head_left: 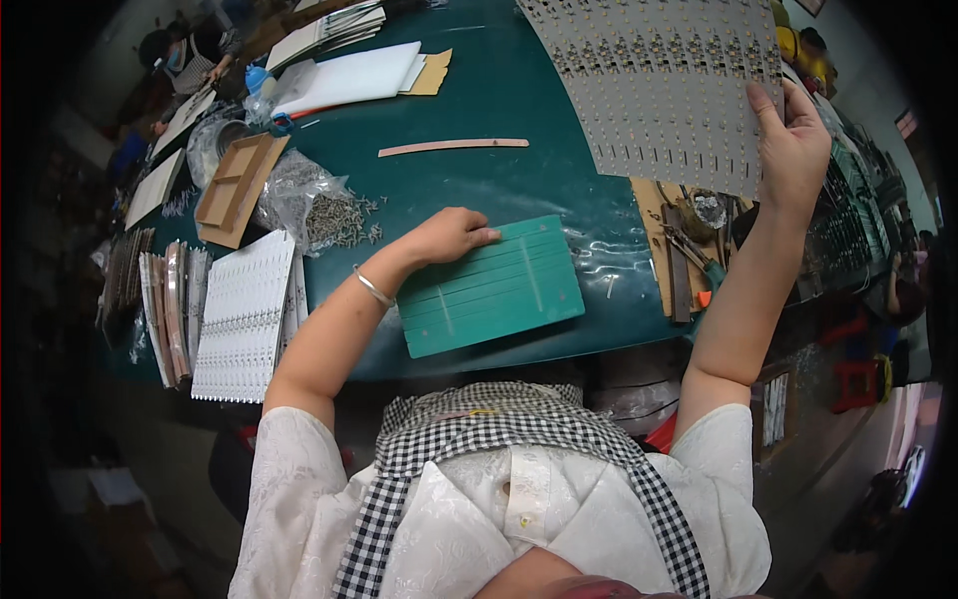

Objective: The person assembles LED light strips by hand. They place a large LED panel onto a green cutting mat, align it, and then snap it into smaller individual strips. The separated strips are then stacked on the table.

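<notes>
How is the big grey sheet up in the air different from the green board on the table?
The grey sheet is held up by the right hand; the green board lies flat on the table under the left hand. The grey sheet is covered in rows of small dots and slots; the green board has plain long grooves. The grey sheet looks bigger. Both are flat rectangles.

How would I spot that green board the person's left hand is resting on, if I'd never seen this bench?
Start at the dark teal worktable and look at its near edge, right before the person. There lies the flat, lighter green rectangular board, with the left hand on its upper left corner. Unlike the grey perforated sheet that the right hand lifts, it is grooved lengthwise.
</notes>
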`<state>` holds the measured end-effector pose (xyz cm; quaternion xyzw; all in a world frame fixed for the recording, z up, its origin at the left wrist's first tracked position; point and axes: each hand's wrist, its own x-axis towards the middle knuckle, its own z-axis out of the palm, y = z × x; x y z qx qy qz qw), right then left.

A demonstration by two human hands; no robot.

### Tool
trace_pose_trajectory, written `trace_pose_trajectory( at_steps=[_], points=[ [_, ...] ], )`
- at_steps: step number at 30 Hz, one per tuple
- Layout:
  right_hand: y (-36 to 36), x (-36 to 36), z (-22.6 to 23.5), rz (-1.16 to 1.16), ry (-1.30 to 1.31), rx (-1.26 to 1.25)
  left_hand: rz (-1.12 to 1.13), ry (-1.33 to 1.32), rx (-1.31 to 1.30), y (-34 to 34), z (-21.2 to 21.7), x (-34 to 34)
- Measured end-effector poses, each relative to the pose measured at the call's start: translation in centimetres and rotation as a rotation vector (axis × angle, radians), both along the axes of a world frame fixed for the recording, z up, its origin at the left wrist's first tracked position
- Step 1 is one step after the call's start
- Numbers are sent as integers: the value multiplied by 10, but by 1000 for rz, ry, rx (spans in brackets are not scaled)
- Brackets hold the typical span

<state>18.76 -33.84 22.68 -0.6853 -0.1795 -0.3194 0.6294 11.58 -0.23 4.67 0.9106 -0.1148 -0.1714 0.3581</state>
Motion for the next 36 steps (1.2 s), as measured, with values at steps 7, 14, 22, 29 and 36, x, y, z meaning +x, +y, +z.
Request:
trace_pose_trajectory(
  at_steps=[7, 14, 22, 29, 36],
  points=[
    [9, -6, -12, 16, 56, -2, -25, -216, 70, -29, -1, -16],
    [20, -15, -20, 97, 95, -58, 22, -262, 103, -3, 15, -20],
    [38, -16, -2, 340, 48, -378, -61, -299, 6, 14, 1, -18],
    [58, -26, 4, 314, -107, -723, 234, -320, -159, 77, -4, -25],
    [109, -36, -13, 276, -341, -944, 268, -203, -685, 62, 3, -38]
  ],
)
